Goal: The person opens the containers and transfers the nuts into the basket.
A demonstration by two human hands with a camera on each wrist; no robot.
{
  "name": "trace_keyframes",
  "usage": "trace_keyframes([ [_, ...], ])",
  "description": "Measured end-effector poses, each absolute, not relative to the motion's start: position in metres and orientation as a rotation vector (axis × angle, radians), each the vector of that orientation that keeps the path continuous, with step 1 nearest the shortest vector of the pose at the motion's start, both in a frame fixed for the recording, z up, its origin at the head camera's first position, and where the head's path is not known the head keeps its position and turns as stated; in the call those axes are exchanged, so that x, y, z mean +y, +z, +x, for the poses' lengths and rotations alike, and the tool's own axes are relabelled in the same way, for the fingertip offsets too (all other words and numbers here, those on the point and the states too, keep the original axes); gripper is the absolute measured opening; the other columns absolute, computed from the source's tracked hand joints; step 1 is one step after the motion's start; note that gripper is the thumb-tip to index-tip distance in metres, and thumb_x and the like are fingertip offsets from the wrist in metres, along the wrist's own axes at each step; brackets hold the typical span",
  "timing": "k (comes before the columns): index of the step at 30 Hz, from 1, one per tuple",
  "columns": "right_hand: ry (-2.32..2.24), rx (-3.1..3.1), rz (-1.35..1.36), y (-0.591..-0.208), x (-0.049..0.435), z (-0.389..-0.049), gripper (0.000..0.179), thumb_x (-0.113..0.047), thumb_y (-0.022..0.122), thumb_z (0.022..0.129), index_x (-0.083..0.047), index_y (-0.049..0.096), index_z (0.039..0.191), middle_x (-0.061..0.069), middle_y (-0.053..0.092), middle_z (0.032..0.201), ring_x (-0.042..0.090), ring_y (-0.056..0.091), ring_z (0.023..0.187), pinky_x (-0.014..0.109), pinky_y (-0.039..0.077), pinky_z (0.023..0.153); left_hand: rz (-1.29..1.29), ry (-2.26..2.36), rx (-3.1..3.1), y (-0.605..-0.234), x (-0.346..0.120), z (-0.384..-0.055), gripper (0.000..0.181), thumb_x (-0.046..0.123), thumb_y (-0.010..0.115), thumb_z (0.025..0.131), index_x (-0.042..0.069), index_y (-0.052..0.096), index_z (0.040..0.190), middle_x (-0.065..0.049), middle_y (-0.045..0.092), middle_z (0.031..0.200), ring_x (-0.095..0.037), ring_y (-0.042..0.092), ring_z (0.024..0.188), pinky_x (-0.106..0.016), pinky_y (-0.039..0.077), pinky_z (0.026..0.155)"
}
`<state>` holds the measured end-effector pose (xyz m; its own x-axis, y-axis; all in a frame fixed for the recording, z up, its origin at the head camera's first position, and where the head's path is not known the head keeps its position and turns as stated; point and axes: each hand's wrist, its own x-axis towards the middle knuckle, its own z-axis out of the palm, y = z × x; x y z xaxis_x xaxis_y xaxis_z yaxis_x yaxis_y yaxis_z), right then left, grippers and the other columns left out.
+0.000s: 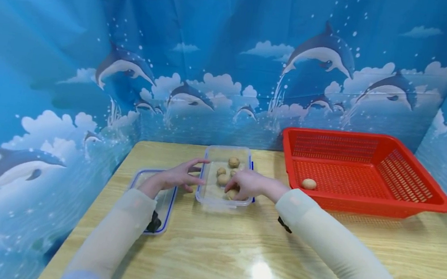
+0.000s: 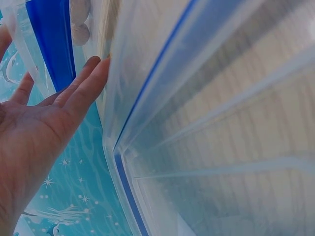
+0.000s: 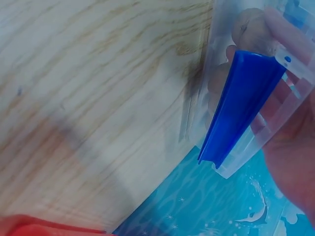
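A clear plastic container (image 1: 210,193) with blue side latches stands near the table's far edge. Several round brown walnuts (image 1: 222,179) lie in it. My right hand (image 1: 248,183) reaches down into its right side, fingers curled at a walnut (image 1: 232,194) near the front wall. In the right wrist view that walnut (image 3: 251,29) shows through the clear wall, between thumb and fingers, behind a blue latch (image 3: 241,103). My left hand (image 1: 179,175) is at the container's left wall, fingers spread and fairly straight; whether they touch it I cannot tell.
A clear lid (image 1: 165,211) with a blue seal lies under my left forearm. To the right stands a red plastic basket (image 1: 359,205) with one walnut (image 1: 308,184) inside. A dolphin-printed curtain (image 1: 219,41) hangs behind the wooden table (image 1: 209,258).
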<state>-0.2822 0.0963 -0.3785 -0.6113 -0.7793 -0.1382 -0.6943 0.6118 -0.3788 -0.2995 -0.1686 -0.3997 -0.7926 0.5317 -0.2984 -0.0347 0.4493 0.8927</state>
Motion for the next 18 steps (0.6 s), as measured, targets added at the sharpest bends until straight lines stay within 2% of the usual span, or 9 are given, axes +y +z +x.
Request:
trace_keyframes([
  [4, -0.482, 2.539, -1.164, -0.376, 0.098, -0.281, 0.032, -0.013, 0.074, 0.085, -0.01, 0.071, 0.116, 0.0, 0.069, 0.111, 0.009, 0.06, 0.09, 0.027, 0.05, 0.08, 0.413, 1.342, 2.15, -0.399, -0.168, -0.299, 0.071, 0.018, 0.065, 0.094, 0.026, 0.026, 0.153, -0.018, 0.012, 0.159, -0.038, 0.02, 0.142, -0.045, 0.053, 0.087],
  [8, -0.624, 2.494, -1.137, -0.371, 0.101, -0.281, 0.037, -0.013, 0.077, 0.084, -0.006, 0.069, 0.12, 0.005, 0.067, 0.117, 0.014, 0.064, 0.095, 0.029, 0.052, 0.081, 0.417, 1.339, 2.148, -0.398, -0.168, -0.298, 0.072, 0.02, 0.066, 0.094, 0.026, 0.025, 0.154, -0.018, 0.012, 0.159, -0.038, 0.019, 0.143, -0.046, 0.052, 0.088],
  [18, -0.874, 2.469, -1.009, -0.345, 0.12, -0.281, 0.04, -0.015, 0.075, 0.087, -0.005, 0.066, 0.125, 0.009, 0.061, 0.126, 0.013, 0.065, 0.088, 0.03, 0.054, 0.078, 0.415, 1.361, 2.122, -0.398, -0.168, -0.299, 0.074, 0.02, 0.067, 0.093, 0.025, 0.025, 0.154, -0.018, 0.012, 0.159, -0.038, 0.02, 0.142, -0.045, 0.053, 0.086],
])
